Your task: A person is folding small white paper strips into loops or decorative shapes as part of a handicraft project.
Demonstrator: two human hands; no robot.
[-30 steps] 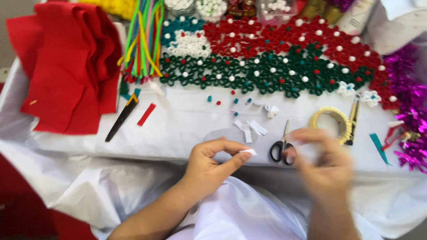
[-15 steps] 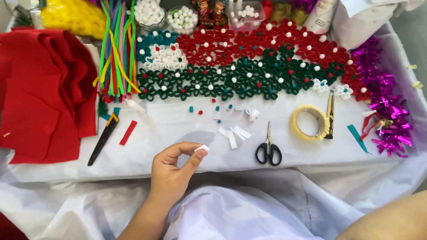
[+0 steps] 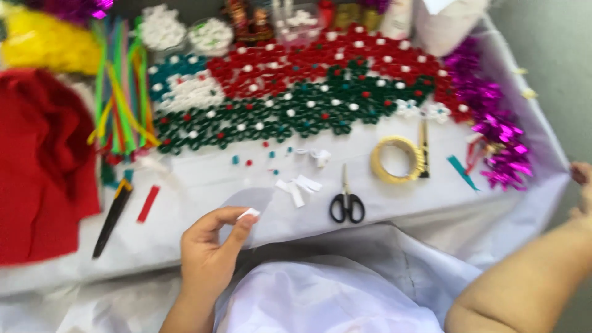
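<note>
My left hand [image 3: 209, 253] is raised over the near edge of the white-covered table [image 3: 203, 179]. Its thumb and forefinger pinch a small, thin translucent piece [image 3: 250, 203]. Black-handled scissors [image 3: 346, 203] lie shut on the cloth to the right of that hand. A few white bow-shaped bits [image 3: 299, 188] lie between the two. My right forearm stretches out to the far right. Only part of my right hand [image 3: 581, 185] shows at the frame's edge, beside the hanging cloth, and its fingers are unclear.
A yellow tape roll [image 3: 398, 160] sits right of the scissors. A wide band of red, green and white flower pieces [image 3: 308, 92] fills the back. Pink tinsel [image 3: 499, 135] lies at right, red felt [image 3: 43, 166] and coloured pipe cleaners [image 3: 120, 98] at left, beside a black tool [image 3: 112, 216].
My right hand has left the spot by the scissors and swung out to the far right edge. My left hand keeps its pinch on the translucent piece.
</note>
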